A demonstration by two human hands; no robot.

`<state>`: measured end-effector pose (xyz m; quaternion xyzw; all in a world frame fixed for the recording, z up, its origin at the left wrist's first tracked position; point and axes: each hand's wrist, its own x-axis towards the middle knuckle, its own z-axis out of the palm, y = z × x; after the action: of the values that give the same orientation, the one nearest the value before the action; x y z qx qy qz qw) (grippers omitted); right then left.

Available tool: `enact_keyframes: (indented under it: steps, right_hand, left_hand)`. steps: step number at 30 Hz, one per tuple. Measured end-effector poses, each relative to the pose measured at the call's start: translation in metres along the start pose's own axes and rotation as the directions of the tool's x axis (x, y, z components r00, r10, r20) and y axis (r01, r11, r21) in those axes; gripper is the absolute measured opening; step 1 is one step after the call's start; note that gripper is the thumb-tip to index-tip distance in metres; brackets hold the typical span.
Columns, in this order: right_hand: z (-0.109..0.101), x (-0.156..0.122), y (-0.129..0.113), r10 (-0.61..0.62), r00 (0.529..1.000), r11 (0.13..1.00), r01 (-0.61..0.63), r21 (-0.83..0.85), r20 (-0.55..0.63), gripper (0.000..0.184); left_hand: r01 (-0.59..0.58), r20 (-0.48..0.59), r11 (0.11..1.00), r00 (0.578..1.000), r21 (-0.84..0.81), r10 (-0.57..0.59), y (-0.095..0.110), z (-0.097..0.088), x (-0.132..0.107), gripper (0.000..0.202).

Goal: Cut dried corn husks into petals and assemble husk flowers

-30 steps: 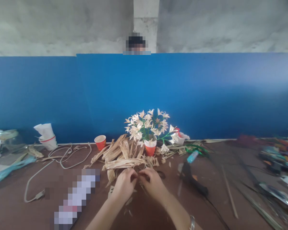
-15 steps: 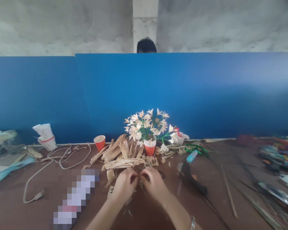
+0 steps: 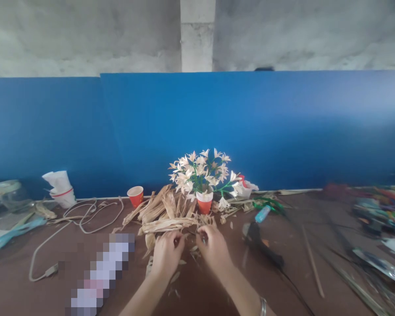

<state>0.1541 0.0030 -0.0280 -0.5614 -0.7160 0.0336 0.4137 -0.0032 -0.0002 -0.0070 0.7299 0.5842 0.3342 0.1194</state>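
One person's left hand and right hand are poised slightly apart at the lower center of the frame, thumbs curled close to fingertips; whether either pinches anything cannot be told. Dried husks lie heaped just beyond them, beside a red-and-white cup of white flowers, while a black corded tool rests at lower right.

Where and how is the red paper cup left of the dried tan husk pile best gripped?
Probably around the outer wall of the red paper cup, coming from its left: it stands upright, mouth up, while the pile of dried tan husks crowds its right.
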Motion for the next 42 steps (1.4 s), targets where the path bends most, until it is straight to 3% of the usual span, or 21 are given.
enact_keyframes:
  steps: [2, 5, 12, 18, 20, 23, 26, 34, 42]
  right_hand:
    - [0.002, -0.001, 0.002, -0.057, 0.998, 0.993, 0.052, 0.107, 0.040, 0.019]
    - [0.004, -0.003, -0.003, -0.066, 0.993, 0.994, 0.056, 0.099, 0.097, 0.007]
    - [0.002, -0.005, -0.024, -0.004, 0.997, 1.000, 0.006, -0.031, 0.072, 0.013]
    - [-0.002, -0.003, -0.018, 0.047, 0.988, 0.996, -0.036, -0.080, 0.146, 0.016]
    - [-0.005, -0.002, -0.012, 0.071, 0.975, 0.993, -0.050, -0.102, 0.210, 0.017]
    - [-0.008, -0.001, -0.007, 0.053, 0.944, 0.989, -0.004, -0.149, 0.325, 0.020]
    - [-0.009, -0.002, -0.005, 0.026, 0.928, 0.983, 0.043, -0.176, 0.373, 0.021]
    - [-0.008, 0.000, -0.005, 0.083, 0.953, 0.996, -0.066, -0.067, 0.290, 0.022]
    - [0.001, -0.005, -0.011, -0.123, 0.951, 0.982, 0.074, 0.176, 0.283, 0.012]
  left_hand:
    - [-0.045, 0.023, 0.999, 0.999, -0.009, 0.045, 0.000, 0.001, 0.000, 0.018]
    - [-0.065, 0.031, 0.997, 0.997, 0.037, 0.064, 0.003, 0.004, -0.002, 0.017]
    - [0.027, 0.057, 0.975, 0.998, 0.221, -0.041, 0.011, 0.004, -0.004, 0.020]
    - [0.102, 0.092, 0.937, 0.986, 0.333, -0.139, 0.001, -0.015, 0.004, 0.017]
    - [0.104, 0.165, 0.946, 0.973, 0.306, -0.161, -0.006, -0.022, 0.007, 0.018]
    - [-0.006, 0.358, 0.979, 0.931, 0.205, -0.070, -0.013, -0.027, 0.006, 0.009]
    - [-0.059, 0.433, 0.981, 0.901, 0.185, -0.028, -0.016, -0.025, 0.001, 0.013]
    - [-0.089, 0.488, 0.976, 0.873, 0.199, -0.020, -0.012, -0.023, -0.003, 0.019]
    - [-0.080, 0.385, 0.996, 0.919, -0.037, 0.088, -0.010, -0.020, 0.000, 0.013]
